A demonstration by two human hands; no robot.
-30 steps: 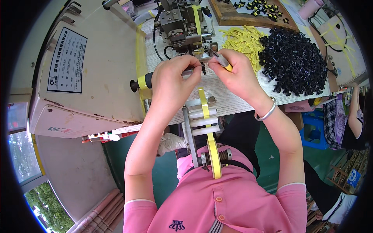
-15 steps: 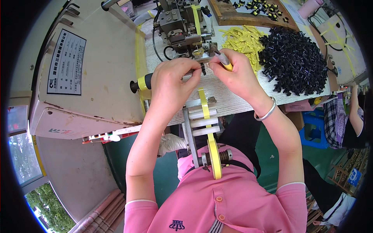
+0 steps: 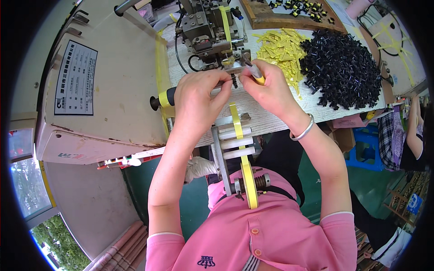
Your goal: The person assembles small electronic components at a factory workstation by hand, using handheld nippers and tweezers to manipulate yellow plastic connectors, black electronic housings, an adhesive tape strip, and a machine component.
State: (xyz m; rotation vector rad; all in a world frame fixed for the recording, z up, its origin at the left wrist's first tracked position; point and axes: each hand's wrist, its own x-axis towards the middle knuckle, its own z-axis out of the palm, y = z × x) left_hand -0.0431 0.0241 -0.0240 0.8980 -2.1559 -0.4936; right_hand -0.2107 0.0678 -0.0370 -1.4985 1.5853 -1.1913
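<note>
My left hand (image 3: 196,95) is closed, with thumb and index finger pinched at a small black toothed piece (image 3: 234,81) in front of the machine. My right hand (image 3: 271,88) grips a slim pen-like tool (image 3: 257,73) with a dark tip and a pale and yellow handle. The tool's tip points up toward the machine, while the right thumb and fingertip come close to the black piece. Whether they touch it, I cannot tell. Just beyond both hands stands the small metal machine (image 3: 205,38). A yellow tape strip (image 3: 235,118) runs below them over white rollers (image 3: 237,143).
Right of the hands lie a heap of yellow strips (image 3: 282,49) and a large pile of black parts (image 3: 341,72). A wooden tray (image 3: 266,22) sits behind. To the left, a big beige machine housing (image 3: 122,90) and a black handle with yellow tape (image 3: 166,98) flank my arm.
My right hand with the tool has shifted slightly left, closer to the black piece. My left hand stays nearly in place, still pinching. The whole view has moved a little.
</note>
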